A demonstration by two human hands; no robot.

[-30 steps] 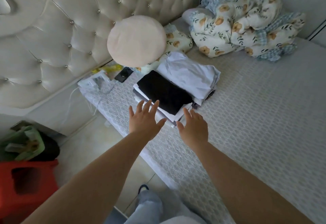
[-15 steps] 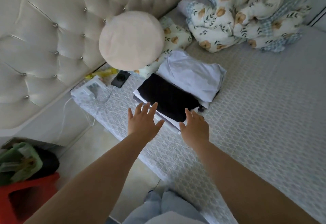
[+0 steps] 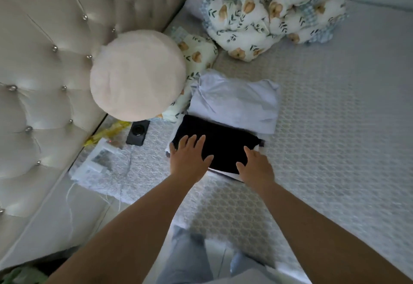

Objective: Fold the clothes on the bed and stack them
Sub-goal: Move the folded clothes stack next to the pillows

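Black garment, folded, topmost item of a low stack near the bed's edge at the headboard end; white layers show beneath it along the near edge. Just behind it, touching: a pale lilac folded garment, slightly rumpled. Left hand lies flat on the black garment's near-left corner, fingers straight and spread, gripping nothing. Right hand rests at the near-right corner, fingers extended over the edge of the stack; whether the fingertips tuck under a layer cannot be told. The two hands sit apart, one at each end. The stack's long axis runs left to right across the person's reach, so both hands meet it about equally (the left perhaps a touch further onto the cloth). Judged step: squaring or pressing the pile, folding looks nearly done. Also present: round cream cushion, floral quilt, dark phone, tufted headboard.
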